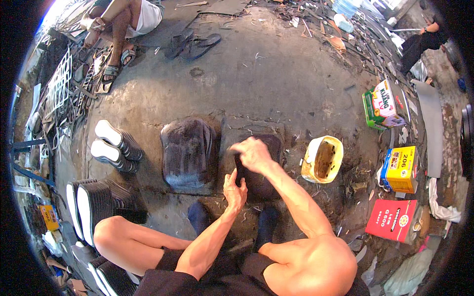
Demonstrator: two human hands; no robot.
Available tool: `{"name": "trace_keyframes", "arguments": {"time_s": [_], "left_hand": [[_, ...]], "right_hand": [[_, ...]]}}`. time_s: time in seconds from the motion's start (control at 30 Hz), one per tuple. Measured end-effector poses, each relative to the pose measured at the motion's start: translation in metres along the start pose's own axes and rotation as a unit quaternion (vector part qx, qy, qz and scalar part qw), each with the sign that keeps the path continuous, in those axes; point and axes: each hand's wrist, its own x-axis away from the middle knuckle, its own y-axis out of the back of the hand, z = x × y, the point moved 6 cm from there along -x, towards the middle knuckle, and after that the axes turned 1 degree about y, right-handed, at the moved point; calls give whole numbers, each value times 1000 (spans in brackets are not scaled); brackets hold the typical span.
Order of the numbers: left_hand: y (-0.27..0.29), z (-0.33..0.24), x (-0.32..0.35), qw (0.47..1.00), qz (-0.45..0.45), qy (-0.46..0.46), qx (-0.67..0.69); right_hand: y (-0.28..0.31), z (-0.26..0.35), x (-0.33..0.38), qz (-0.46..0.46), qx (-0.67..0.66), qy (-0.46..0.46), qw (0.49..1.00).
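Tub (322, 159), cut open, yellowish-white, sits right of my hands; brown residue and dark specks inside. Further right, three tins in a loose column: green-white tin (383, 104), yellow-blue tin (399, 169), red tin (391, 220); contents not visible. Small yellow tin (48, 217) at far left.

Floor (276, 84): grey, worn, littered with scraps (337, 44), mostly toward the edges. Flip-flops (193, 45) lie ahead; another person (118, 29) sits upper left. Striped stacks with white faces, upper stack (117, 146) and lower stack (96, 204), to my left.

Dark pad (264, 180) is on the floor in front of me, roughly rectangular, partly under my right hand. Worn, greyish block (187, 155) just left of it. Right hand (253, 155): fingers curled, tips blurred, can't tell if gripping. Left hand (235, 191): at pad's left edge, fingers forward, thumb apart; can't tell if holding anything.
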Motion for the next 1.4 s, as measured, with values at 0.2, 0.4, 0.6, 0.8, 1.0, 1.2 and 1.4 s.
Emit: {"name": "trace_keyframes", "arguments": {"time_s": [0.2,0.4,0.6,0.8,1.0,1.2,1.4], "left_hand": [[10,9,-2,979,-51,147,130],[20,3,39,941,12,257,220],[-1,13,52,883,49,278,376],[0,15,50,884,34,255,391],[1,-5,30,928,37,216,303],[-1,-3,35,934,17,166,315],[2,-4,39,938,76,210,266]], "right_hand": [[14,-12,22,-63,-119,21,991],[13,-6,35,2,9,31,999],[34,-44,22,-2,-22,134,991],[34,-68,98,-71,73,-106,989],[58,-60,84,-55,4,-72,996],[39,-81,45,-142,9,-233,962],[-1,-15,16,16,67,10,998]]}}
